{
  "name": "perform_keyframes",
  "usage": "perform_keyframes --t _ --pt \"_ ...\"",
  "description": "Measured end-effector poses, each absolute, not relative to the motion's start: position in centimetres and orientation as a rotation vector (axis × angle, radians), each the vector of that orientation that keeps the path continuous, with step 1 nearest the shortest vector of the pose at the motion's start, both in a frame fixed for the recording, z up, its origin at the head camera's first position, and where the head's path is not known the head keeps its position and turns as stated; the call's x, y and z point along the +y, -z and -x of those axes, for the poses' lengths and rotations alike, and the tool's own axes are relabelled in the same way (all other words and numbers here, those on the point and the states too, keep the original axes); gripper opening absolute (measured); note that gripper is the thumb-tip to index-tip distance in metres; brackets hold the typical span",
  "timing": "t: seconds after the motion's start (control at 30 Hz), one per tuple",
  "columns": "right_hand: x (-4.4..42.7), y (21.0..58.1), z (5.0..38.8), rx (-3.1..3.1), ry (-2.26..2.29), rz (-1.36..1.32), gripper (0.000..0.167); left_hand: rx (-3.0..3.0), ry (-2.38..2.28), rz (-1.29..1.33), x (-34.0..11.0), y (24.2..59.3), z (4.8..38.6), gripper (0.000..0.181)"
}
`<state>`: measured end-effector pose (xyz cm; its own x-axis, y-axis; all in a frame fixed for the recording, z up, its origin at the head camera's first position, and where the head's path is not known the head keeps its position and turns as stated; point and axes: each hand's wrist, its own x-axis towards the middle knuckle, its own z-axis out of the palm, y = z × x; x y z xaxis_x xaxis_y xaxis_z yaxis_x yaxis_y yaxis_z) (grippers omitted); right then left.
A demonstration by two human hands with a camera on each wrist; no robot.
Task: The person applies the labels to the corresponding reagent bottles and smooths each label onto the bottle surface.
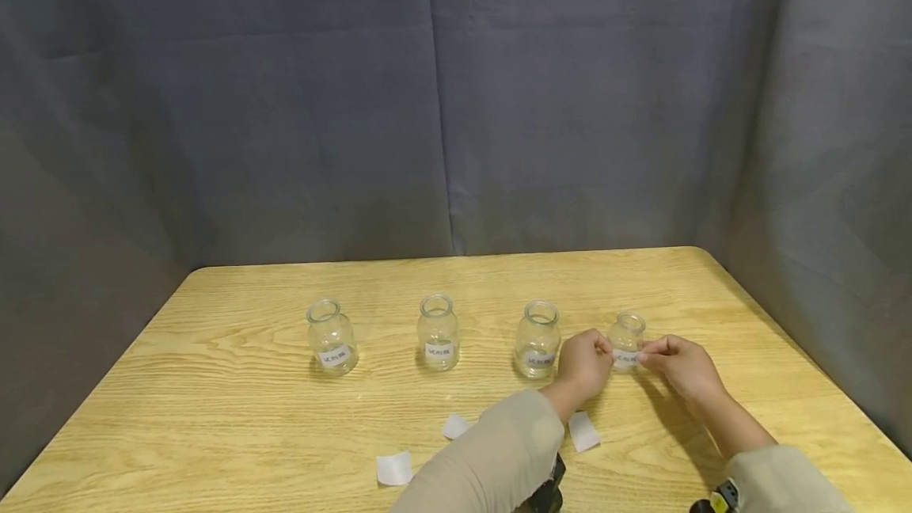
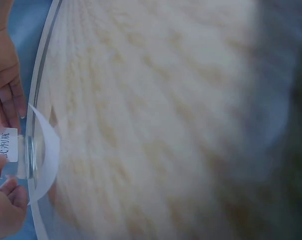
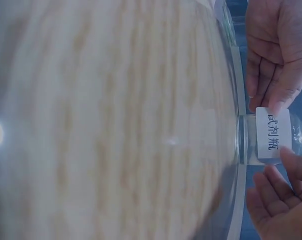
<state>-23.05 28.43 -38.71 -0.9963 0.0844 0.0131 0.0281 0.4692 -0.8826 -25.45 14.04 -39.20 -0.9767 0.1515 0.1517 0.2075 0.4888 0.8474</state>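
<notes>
At the right of the row stands a small clear glass jar (image 1: pixel 630 325), upright on the table, with a white label (image 1: pixel 625 359) bearing dark characters across its front. My left hand (image 1: pixel 586 362) pinches the label's left edge between thumb and finger, while my right hand (image 1: pixel 682 368) does the same at its right edge. In the right wrist view both thumbs lie on the edges of the label (image 3: pixel 273 132), with the other fingers loosely bent beside the glass. The left wrist view catches the label (image 2: pixel 5 144) and both hands only at its left border.
Three more labelled glass jars (image 1: pixel 332 339), (image 1: pixel 438 335), (image 1: pixel 537 341) stand to the left in a row. White paper pieces (image 1: pixel 394 469), (image 1: pixel 454 426), (image 1: pixel 583 431) lie on the wooden table (image 1: pixel 235 426) nearer me. Grey curtains (image 1: pixel 299 117) enclose the table's back and sides.
</notes>
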Motion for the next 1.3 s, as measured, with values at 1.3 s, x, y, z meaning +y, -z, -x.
perform_keyframes --t 1.3 --pt "30.5 38.6 24.7 -2.706 -1.599 -0.439 0.030 -2.695 1.508 0.365 13.7 38.8 25.3 0.029"
